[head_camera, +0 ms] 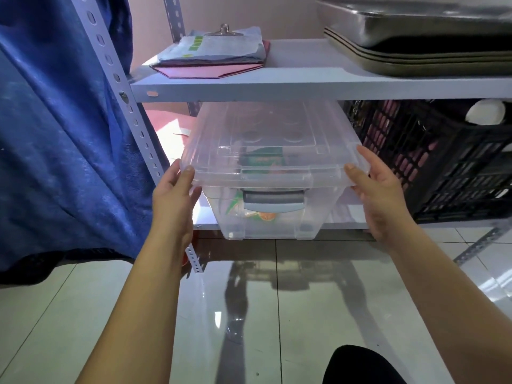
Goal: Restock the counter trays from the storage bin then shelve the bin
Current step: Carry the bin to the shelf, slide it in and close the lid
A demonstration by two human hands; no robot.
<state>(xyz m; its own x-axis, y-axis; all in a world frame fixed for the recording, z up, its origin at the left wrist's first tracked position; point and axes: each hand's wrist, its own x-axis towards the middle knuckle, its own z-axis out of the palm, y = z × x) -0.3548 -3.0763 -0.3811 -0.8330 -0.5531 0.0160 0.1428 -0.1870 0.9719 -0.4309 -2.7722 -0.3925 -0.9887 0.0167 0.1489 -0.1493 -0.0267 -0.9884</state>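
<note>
A clear plastic storage bin (273, 217) with a clear lid and a grey front latch sits on the lower white shelf (346, 225), its front end sticking out past the shelf edge. Colourful packets show faintly through its walls. My left hand (173, 198) grips the lid's left front corner, thumb on top and fingers under the rim. My right hand (379, 195) holds the right front corner the same way, thumb on the lid.
A black slatted crate (432, 162) stands right of the bin on the same shelf. The upper shelf (277, 90) carries a clipboard stack (213, 54) and stacked metal trays (421, 34). A blue cloth (61, 134) hangs at left. Glossy tile floor lies below.
</note>
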